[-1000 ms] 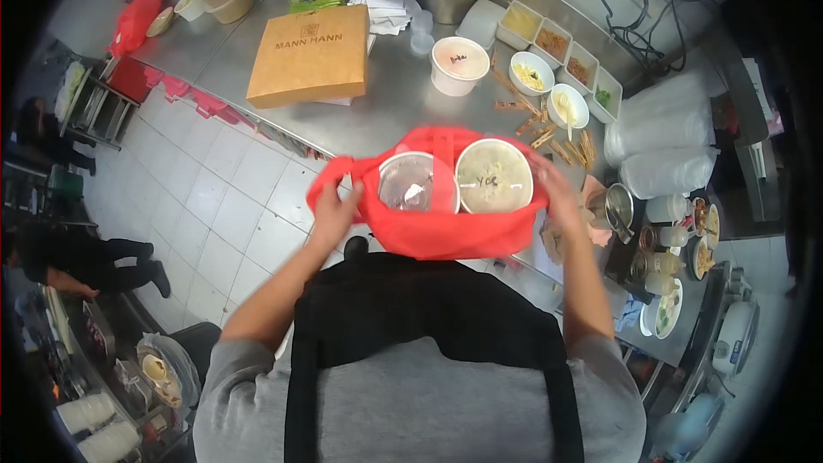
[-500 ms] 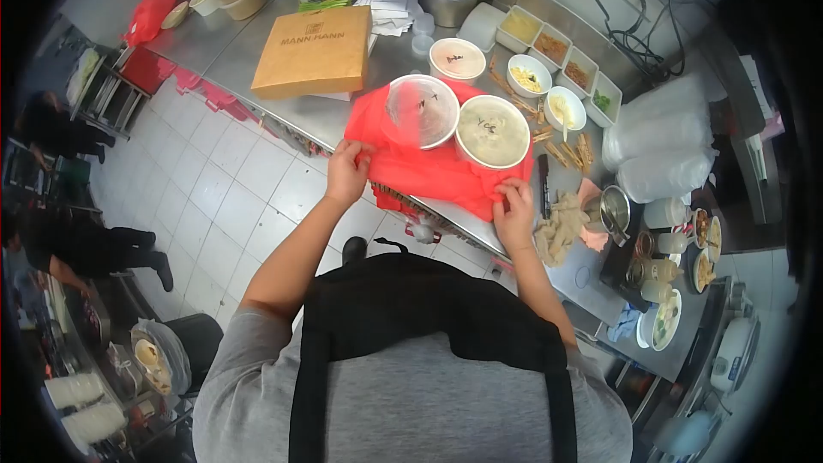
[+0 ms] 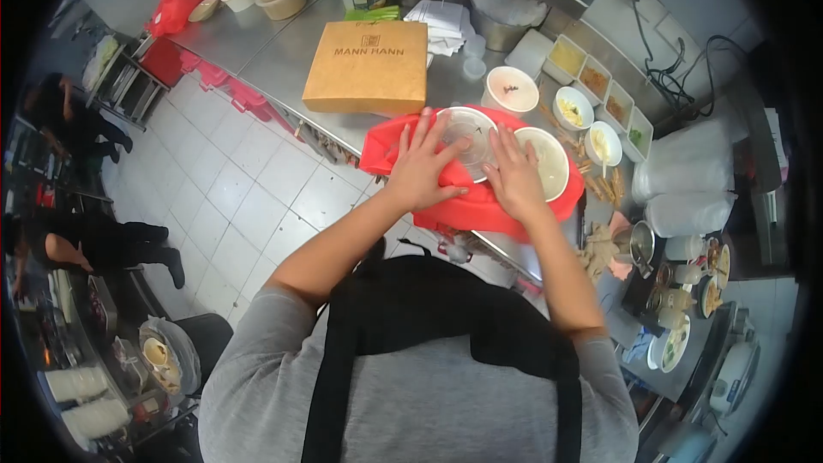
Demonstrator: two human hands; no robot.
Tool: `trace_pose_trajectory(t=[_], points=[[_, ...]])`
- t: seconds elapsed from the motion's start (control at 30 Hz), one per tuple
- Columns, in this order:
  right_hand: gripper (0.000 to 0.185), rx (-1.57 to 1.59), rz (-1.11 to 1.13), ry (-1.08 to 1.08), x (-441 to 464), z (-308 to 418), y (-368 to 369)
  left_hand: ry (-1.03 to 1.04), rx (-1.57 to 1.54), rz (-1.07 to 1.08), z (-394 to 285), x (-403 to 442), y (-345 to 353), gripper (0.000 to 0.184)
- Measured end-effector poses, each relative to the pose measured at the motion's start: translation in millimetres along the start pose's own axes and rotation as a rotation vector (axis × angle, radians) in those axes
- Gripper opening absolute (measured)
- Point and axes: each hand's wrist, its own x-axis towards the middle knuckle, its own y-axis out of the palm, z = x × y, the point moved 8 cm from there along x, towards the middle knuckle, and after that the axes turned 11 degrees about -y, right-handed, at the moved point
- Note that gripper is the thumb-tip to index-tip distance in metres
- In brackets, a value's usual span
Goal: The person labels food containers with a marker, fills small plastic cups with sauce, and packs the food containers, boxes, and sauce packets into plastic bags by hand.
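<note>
Two round lidded tubs stand side by side with a red plastic bag gathered around them at the counter's front edge. My left hand lies with fingers spread over the bag and the near-left rim of the left tub. Stretched out between the tubs, my right hand rests its fingers on the right tub, whose lid is partly covered. Neither hand is closed around anything. Behind them sits another lidded tub with writing on its lid, outside the bag.
A brown box stands left of the tubs. Toward the wall are square topping containers and white bowls. Stacked clear plastic lids and a crumpled cloth lie to the right. Two people are at the far left.
Both hands have moved from the bag's edges onto the tubs, their fingers now spread. The bag's edges are drawn up closer around the tubs. The view has shifted slightly.
</note>
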Motion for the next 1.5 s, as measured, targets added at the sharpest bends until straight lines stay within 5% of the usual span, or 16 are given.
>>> trace_pose_trajectory(t=[0.13,0.23,0.33,0.37,0.43,0.53,0.67,0.77,0.9,0.93,1.0,1.13,1.33,1.5], points=[[0.076,-0.132,0.202,0.084,0.7,0.9,-10.1,0.192,0.138,0.076,8.2,2.4,-5.1,0.078],[0.063,-0.12,0.106,0.083,15.7,-5.3,-22.9,0.224,-0.061,-0.051,24.3,2.2,-77.6,0.074],[0.048,0.301,-0.286,0.133,73.0,-0.1,-41.0,-0.178,-0.215,-0.483,133.2,16.1,-150.9,0.073],[0.049,0.477,-0.395,0.183,96.3,-4.9,-32.5,-0.33,-0.034,-0.677,186.6,19.1,-154.9,0.073],[0.054,0.805,-0.26,0.587,157.7,-15.2,35.2,-0.885,-0.917,-0.146,289.4,42.2,-99.2,0.064],[0.058,0.844,-0.14,0.608,190.6,-5.2,72.8,-0.63,-0.822,0.075,269.8,75.2,-108.8,0.052],[0.068,1.242,-0.47,0.788,177.0,3.8,64.1,-0.552,-1.021,0.052,268.5,118.8,-128.9,0.044],[0.07,1.361,-0.526,0.829,167.7,7.0,82.9,-0.523,-1.039,0.168,280.6,125.5,-115.1,0.041],[0.063,1.043,-0.499,0.889,167.7,-2.8,90.7,-0.572,-0.997,0.211,316.4,83.7,-56.3,0.045],[0.061,1.316,-0.454,0.925,175.0,-4.3,107.1,-0.52,-0.994,0.224,327.1,81.5,-50.6,0.047],[0.058,1.854,-0.355,0.953,183.5,0.4,124.0,-0.572,-1.421,0.175,317.9,86.5,-48.5,0.048],[0.052,1.962,-0.314,0.998,190.2,21.3,123.2,-0.769,-1.876,0.472,297.4,81.9,-18.3,0.047],[0.051,2.03,-0.362,0.874,196.0,59.1,85.0,-0.761,-1.714,0.373,284.6,67.1,-83.8,0.05],[0.051,1.969,-0.359,0.884,157.7,63.0,4.4,-0.683,-1.628,0.418,182.4,65.1,-152.0,0.048]])
